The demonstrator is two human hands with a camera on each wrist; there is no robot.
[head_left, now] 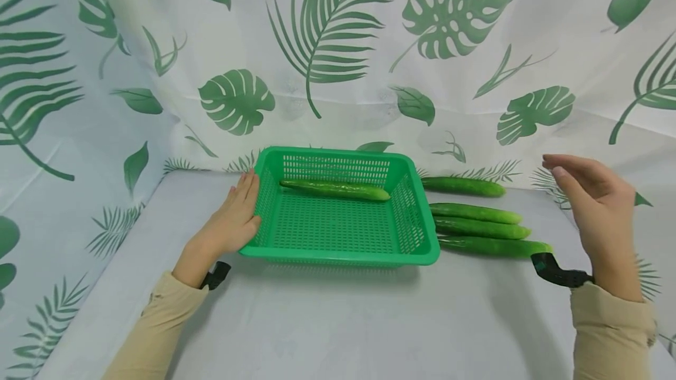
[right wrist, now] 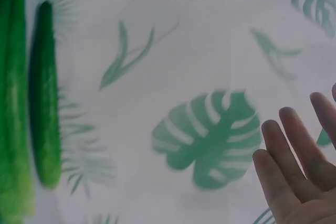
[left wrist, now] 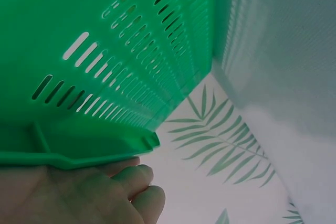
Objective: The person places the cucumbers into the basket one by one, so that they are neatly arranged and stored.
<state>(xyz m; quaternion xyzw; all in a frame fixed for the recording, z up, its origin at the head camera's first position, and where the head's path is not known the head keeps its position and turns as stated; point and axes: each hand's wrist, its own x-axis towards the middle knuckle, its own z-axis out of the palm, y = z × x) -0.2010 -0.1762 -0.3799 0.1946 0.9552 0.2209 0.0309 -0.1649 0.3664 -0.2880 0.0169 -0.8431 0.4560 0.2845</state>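
Observation:
My left hand (head_left: pixel 236 219) rests against the left rim of a green plastic basket (head_left: pixel 338 258), its fingers straight along the outside. The left wrist view shows those fingers (left wrist: pixel 139 182) under the basket's rim. One cucumber (head_left: pixel 338 190) lies crosswise inside, near the back wall. Raised at the right, my right hand (head_left: pixel 602 204) holds nothing; in the right wrist view its fingers (right wrist: pixel 291 156) are spread. Nearest to it are several cucumbers (head_left: pixel 491 246) lying on the table right of the basket, their left ends hidden by the basket.
The white table (head_left: pixel 369 321) runs forward from a white curtain (head_left: pixel 364 110) printed with green leaves, which also hangs at the left. A small black wrist camera (head_left: pixel 560 271) sticks out from the right wrist, close to the front cucumber's tip.

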